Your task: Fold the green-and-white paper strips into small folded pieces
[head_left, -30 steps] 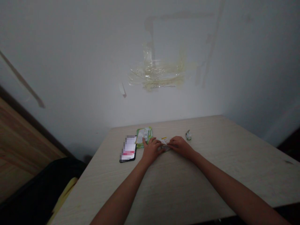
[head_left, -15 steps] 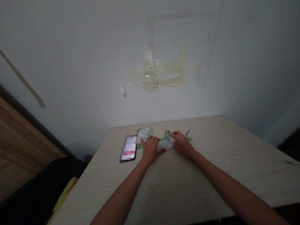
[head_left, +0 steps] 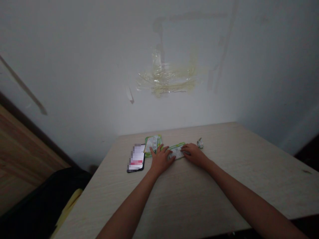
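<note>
A flat green-and-white printed wrapper (head_left: pixel 176 153) lies on the table between my hands. My left hand (head_left: pixel 160 160) is spread, with its thumb and fingertips pressing the wrapper's left end. Over the right end, my right hand (head_left: pixel 194 154) is closed, its fingers bent together on the plastic and covering that edge. Just beyond my left fingers, partly covered by them, lies another green-and-white packet (head_left: pixel 152 143). A small crumpled wrapper piece (head_left: pixel 200 143) sits to the right, behind my right hand and apart from it.
A phone (head_left: pixel 136 158) with a lit screen lies left of the packets. The pale wooden table (head_left: pixel 189 199) meets a wall (head_left: pixel 99 83) with old tape (head_left: pixel 171 83) on it. Dark and yellow cloth (head_left: pixel 68 207) lies beyond the table's left edge.
The raised flap at the wrapper's right end has gone down flat. My right hand has come down over that end; my left hand has stayed almost in place.
</note>
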The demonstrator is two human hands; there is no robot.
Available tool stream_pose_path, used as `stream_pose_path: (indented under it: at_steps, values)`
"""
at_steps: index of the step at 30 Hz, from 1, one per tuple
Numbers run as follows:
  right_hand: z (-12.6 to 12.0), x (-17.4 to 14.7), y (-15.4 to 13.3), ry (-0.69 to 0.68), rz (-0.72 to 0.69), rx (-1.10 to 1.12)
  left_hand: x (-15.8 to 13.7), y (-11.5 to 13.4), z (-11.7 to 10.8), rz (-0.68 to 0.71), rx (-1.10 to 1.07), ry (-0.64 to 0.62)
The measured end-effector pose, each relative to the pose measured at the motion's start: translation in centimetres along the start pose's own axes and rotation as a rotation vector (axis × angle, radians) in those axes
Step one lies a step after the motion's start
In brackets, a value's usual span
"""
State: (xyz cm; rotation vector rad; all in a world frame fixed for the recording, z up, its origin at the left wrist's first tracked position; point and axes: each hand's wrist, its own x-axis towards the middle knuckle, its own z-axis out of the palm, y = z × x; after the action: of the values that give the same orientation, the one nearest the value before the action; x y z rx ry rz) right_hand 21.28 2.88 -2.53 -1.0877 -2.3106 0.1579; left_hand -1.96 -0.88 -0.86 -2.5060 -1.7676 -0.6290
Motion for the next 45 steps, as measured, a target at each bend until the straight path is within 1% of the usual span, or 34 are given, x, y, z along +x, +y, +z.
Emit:
stream_pose_path:
  at_steps: [4,7,11,14,21,26,32,39,45]
  values:
    - [-0.5,0.0,-0.6,-0.017,-0.043,0.033,-0.1,0.1,-0.2,0.044,-0.010,-0.038]
    - [-0.7,0.0,-0.8,-0.008,-0.067,0.111,-0.2,0.2,-0.4,0.071,-0.003,-0.051]
    - [-0.7,-0.1,-0.3,-0.053,-0.092,0.188,-0.2,0.3,-0.4,0.057,0.001,-0.056]
    - [-0.8,-0.1,0.1,-0.079,-0.112,0.177,-0.1,0.2,-0.3,0.056,-0.003,-0.045]
    - [-0.8,-0.2,0.2,-0.066,-0.138,0.154,-0.1,-0.1,0.1,0.068,-0.021,-0.017]
    - [-0.9,-0.2,0.1,-0.069,-0.131,0.145,-0.1,0.0,-0.1,0.069,-0.036,-0.019]
    - [-0.9,-0.1,0.0,-0.056,-0.139,0.135,0.0,-0.1,0.0,0.064,-0.063,0.006]
    - [-1.3,0.0,-0.2,-0.041,-0.143,0.145,0.1,0.0,-0.4,0.060,-0.130,-0.005]
    - [-1.5,0.2,-0.2,-0.026,-0.108,0.136,0.1,0.1,-0.6,0.053,-0.146,0.002]
